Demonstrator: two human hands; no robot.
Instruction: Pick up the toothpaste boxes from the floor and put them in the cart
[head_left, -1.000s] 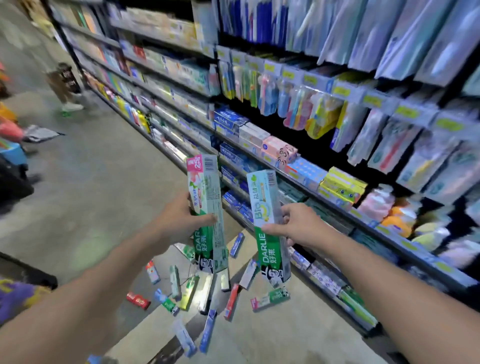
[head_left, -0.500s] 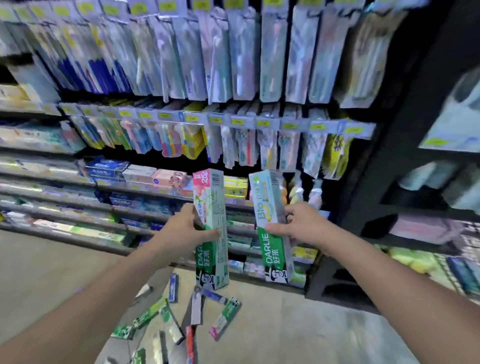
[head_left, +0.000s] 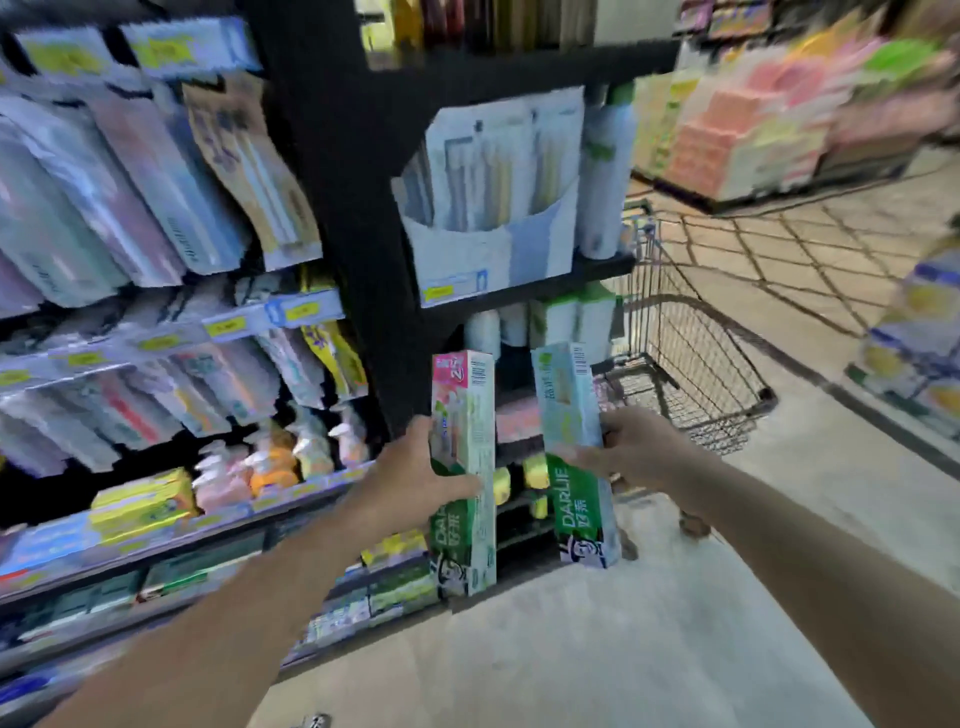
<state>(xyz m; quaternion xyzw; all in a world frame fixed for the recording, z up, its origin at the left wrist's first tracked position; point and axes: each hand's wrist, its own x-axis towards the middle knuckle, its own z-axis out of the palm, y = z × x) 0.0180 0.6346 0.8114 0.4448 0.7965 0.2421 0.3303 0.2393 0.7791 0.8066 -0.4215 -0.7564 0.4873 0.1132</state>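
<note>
Cart (head_left: 696, 364) newly beside held boxes (head_left: 462, 467)

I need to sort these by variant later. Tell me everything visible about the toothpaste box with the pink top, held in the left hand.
The pink-topped green and white cardboard toothpaste box is long and rectangular, held upright. A barcode sits near its top; white DARLIE lettering runs along the green lower part above a small figure. The left hand grips its middle, thumb across the front. It touches nothing else and looks undamaged.
</note>
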